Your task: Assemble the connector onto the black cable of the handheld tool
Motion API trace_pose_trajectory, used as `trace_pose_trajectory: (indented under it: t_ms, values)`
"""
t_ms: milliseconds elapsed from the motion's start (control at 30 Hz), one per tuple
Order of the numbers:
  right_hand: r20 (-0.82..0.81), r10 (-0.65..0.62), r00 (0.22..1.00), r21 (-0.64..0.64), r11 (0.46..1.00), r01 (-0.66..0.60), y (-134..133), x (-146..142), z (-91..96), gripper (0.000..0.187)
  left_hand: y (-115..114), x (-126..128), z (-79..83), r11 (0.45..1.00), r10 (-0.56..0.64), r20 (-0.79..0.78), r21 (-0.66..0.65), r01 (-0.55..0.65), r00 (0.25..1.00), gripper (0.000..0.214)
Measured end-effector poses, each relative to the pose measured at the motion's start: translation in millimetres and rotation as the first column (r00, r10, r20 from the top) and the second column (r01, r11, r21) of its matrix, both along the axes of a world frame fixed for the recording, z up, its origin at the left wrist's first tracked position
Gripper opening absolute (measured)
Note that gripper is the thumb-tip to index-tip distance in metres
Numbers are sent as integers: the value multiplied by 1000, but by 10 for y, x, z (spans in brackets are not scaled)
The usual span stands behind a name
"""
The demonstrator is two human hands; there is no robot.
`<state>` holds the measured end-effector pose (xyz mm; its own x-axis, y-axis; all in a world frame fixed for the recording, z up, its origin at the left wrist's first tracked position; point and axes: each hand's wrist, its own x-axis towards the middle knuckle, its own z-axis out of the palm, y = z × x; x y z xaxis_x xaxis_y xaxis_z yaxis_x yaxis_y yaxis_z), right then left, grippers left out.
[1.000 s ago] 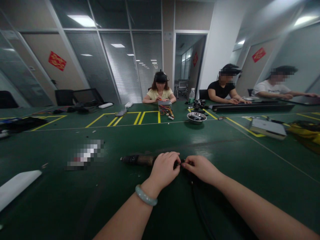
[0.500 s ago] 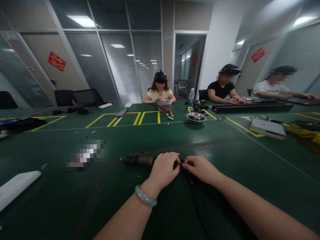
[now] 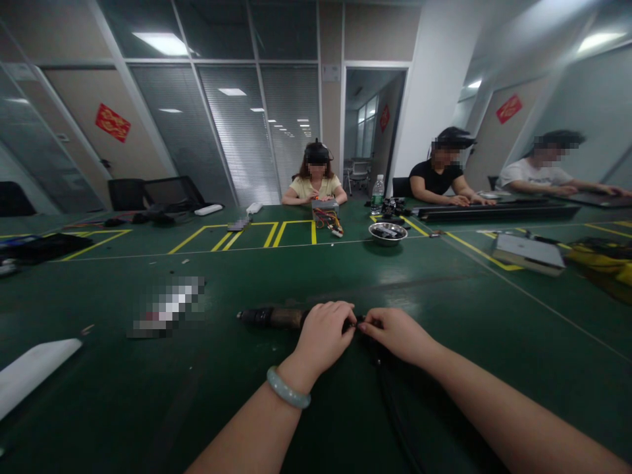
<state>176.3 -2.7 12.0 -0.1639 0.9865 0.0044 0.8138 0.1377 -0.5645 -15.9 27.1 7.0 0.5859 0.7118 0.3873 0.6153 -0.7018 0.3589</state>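
A dark cylindrical electric screwdriver (image 3: 276, 317) lies on the green table, its tip pointing left. Over its rear end curls my left hand (image 3: 326, 328), with a pale green bangle on the wrist; the thumb and fingertips meet near the tail of the tool. My right hand (image 3: 395, 332) is pinched shut just to the right, fingertips almost touching those of the left. What it pinches is small and dark, by the cable's end, and the fingers hide it. A black cable (image 3: 390, 398) runs from there toward the table's near edge.
A metal bowl (image 3: 388, 234) with dark parts sits ahead. A blurred-out flat item (image 3: 170, 307) and a white object (image 3: 37, 368) lie left. Across the table, one person works at a metal box with wires (image 3: 326, 212); two others sit right. A silver box (image 3: 528, 253) is at right.
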Motion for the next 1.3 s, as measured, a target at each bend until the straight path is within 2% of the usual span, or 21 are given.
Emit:
trace_pose_trajectory:
  t_ms: [467, 967, 1167, 1300]
  values:
    - [4, -1, 1000, -1, 1000, 1, 5, -8, 2, 28, 4, 3, -10, 1000, 21, 13, 3, -21, 1000, 19]
    - [-14, 7, 1000, -2, 1000, -7, 4, -2, -6, 27, 6, -11, -16, 1000, -4, 9, 3, 4, 1000, 11]
    - [0, 9, 1000, 6, 1000, -9, 8, 9, -29, 28, 12, -3, -34, 1000, 27, 24, 7, -27, 999, 25]
    - [-1, 9, 1000, 16, 1000, -9, 6, 12, -19, 27, 25, -9, -47, 1000, -3, 7, 20, 3, 1000, 17]
